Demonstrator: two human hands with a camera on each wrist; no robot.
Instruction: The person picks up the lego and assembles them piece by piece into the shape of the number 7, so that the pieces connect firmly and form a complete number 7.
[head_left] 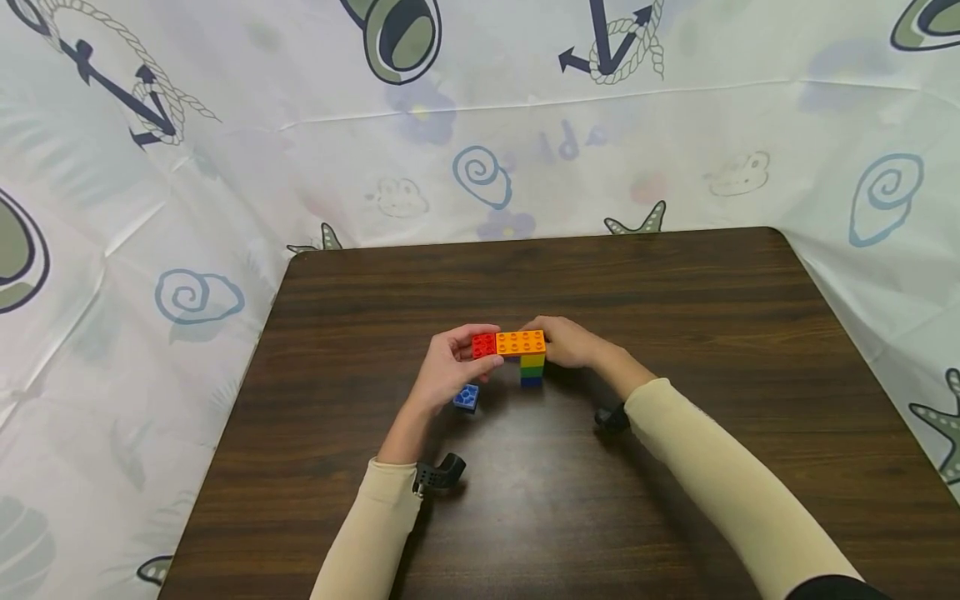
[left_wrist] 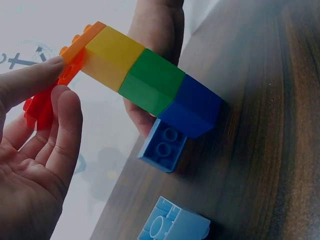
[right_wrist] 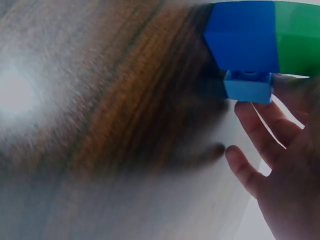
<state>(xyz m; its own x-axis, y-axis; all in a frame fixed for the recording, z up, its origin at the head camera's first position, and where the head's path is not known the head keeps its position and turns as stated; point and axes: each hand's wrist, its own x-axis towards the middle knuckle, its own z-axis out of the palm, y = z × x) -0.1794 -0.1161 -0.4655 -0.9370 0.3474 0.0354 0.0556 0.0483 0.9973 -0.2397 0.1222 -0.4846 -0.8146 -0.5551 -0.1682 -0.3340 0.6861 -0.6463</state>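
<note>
A tower of toy building bricks stands near the table's middle: a blue brick (left_wrist: 192,107) at the bottom, then a green brick (head_left: 532,372), a yellow brick (head_left: 532,361) and a long orange brick (head_left: 520,342) across the top. The orange brick overhangs to the left, where a red brick (head_left: 483,345) meets its end. My left hand (head_left: 446,371) pinches this red end between thumb and fingers. From the right, my right hand (head_left: 572,343) grips the tower, its fingers partly hidden behind it. A lighter blue brick (right_wrist: 248,87) sits behind the tower's foot, close to the right fingertips.
A loose blue brick (head_left: 466,397) lies on the dark wooden table (head_left: 525,508), just below the left hand. Behind the table hangs a white printed cloth (head_left: 300,167). Both wrists wear black bands with small devices (head_left: 442,472).
</note>
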